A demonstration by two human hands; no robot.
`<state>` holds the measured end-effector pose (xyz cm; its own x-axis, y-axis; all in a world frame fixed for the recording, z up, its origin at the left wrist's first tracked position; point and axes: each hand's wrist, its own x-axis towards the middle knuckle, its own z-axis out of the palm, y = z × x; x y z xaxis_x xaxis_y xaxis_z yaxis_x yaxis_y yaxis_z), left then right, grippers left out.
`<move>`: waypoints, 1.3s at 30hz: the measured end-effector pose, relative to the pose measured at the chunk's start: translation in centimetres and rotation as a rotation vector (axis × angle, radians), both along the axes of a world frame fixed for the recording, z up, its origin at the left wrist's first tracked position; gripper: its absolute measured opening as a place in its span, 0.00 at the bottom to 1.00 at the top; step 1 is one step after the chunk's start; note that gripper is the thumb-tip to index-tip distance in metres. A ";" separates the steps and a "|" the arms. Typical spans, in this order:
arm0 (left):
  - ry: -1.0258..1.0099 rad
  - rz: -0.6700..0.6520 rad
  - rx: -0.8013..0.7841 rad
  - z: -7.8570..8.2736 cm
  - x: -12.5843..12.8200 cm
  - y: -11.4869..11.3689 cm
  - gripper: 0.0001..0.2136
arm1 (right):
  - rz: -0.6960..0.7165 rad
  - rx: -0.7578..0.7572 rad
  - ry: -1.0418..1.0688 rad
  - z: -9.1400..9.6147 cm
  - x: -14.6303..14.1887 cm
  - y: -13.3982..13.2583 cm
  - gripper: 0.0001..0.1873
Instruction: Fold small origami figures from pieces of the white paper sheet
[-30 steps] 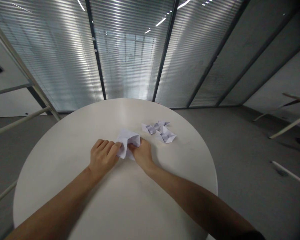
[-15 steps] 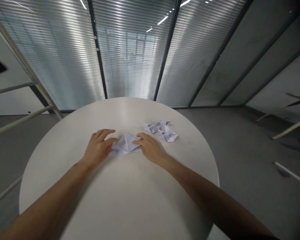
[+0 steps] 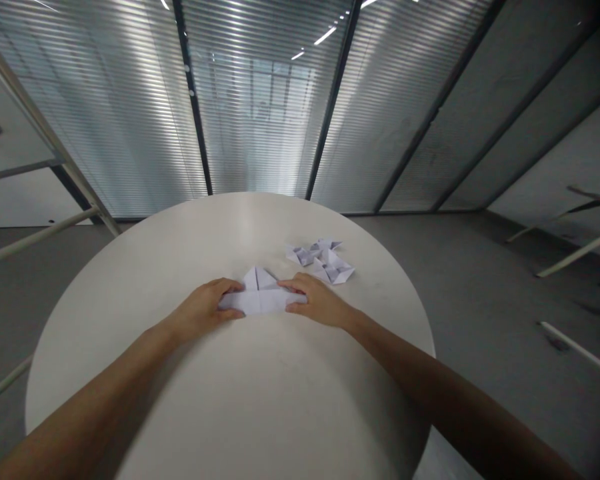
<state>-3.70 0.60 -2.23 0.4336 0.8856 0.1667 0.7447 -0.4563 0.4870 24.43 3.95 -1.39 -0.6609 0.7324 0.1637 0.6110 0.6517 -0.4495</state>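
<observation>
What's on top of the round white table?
On the table: a folded white sheet, left hand and right hand at its ends, plus folded paper pieces beyond the right hand. The surface directly beneath the paper is covered, so can't be seen.

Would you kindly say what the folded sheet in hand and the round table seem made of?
Folded sheet: apparently matte white paper, judging by its creases and thin edges. Round table: perhaps laminate or painted board; its smooth, pale top shows a soft sheen.
</observation>
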 end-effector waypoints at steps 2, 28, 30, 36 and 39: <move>-0.017 0.003 -0.002 0.2 0.0 -0.1 0.11 | -0.038 -0.047 0.048 0.0 0.1 -0.2 0.16; 0.410 -0.232 0.378 1.2 0.1 -0.4 0.13 | 0.074 0.267 -0.060 0.8 -2.7 -0.8 0.12; 0.348 -0.239 0.297 1.6 -0.4 -0.5 0.13 | 0.188 0.168 -0.026 0.7 -1.9 -0.5 0.21; 0.122 -0.148 0.079 2.0 -1.9 -1.6 0.20 | 0.159 0.173 -0.026 -0.4 -0.9 -0.5 0.20; 0.111 -0.118 0.070 1.6 -2.3 -2.0 0.15 | 0.162 0.224 -0.043 -0.5 -1.1 -0.7 0.15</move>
